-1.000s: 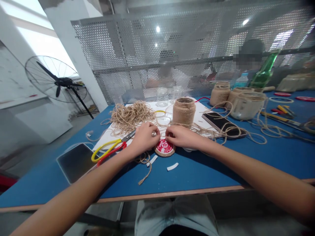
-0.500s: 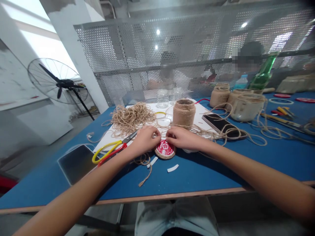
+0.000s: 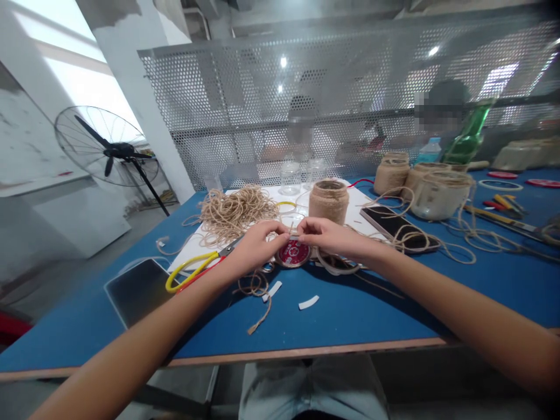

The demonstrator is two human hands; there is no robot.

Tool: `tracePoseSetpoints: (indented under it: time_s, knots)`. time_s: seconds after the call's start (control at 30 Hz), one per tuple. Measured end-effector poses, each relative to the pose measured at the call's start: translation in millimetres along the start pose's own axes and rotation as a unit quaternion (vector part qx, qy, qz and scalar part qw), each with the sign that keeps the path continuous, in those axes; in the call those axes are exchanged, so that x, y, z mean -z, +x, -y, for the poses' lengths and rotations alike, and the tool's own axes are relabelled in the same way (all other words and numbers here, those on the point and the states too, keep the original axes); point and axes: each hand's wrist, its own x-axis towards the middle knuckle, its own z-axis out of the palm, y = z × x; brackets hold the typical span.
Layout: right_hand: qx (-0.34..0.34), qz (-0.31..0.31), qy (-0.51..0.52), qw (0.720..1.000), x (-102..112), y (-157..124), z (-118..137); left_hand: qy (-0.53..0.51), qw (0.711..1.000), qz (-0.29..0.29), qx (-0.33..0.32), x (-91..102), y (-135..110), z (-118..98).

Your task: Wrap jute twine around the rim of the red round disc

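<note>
Both my hands are closed at the upper edge of a round red disc (image 3: 294, 253), which has a white flower print and a rim of twine. My left hand (image 3: 268, 240) pinches its upper left, where a thin twine end sticks up by the fingertips. Across from it, my right hand (image 3: 326, 236) pinches the upper right edge. Below the right wrist lies a whitish ring (image 3: 336, 267). Yellow and red scissors (image 3: 192, 271) lie partly under my left forearm. Behind the hands stand a twine-wrapped jar (image 3: 329, 201) and a loose heap of twine (image 3: 236, 213).
White strips (image 3: 308, 303) and a twine tail (image 3: 260, 321) lie near the table's front edge (image 3: 306, 351). At right are a phone (image 3: 385, 224), wrapped jars (image 3: 391, 175), a green bottle (image 3: 468, 137) and pliers (image 3: 507, 203). A dark tablet-like panel (image 3: 137, 291) lies left.
My hands have lifted the disc slightly away from me and tilted it. More of the whitish ring shows beneath my right wrist. The twine end now stands up between my fingertips.
</note>
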Motion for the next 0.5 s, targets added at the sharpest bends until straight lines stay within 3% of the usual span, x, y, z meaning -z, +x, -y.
tracePoseSetpoints:
  time_s: [0.37, 0.5]
  knots:
    - [0.009, -0.055, -0.059, 0.997, 0.1, 0.8, 2.3, -0.097, 0.993, 0.048, 0.051, 3.8, 0.9, 0.6]
    - [0.092, -0.155, -0.171, 0.969, -3.2, -3.2, 5.5, -0.181, 0.978, 0.064, 0.078, -1.7, 0.4, 4.6]
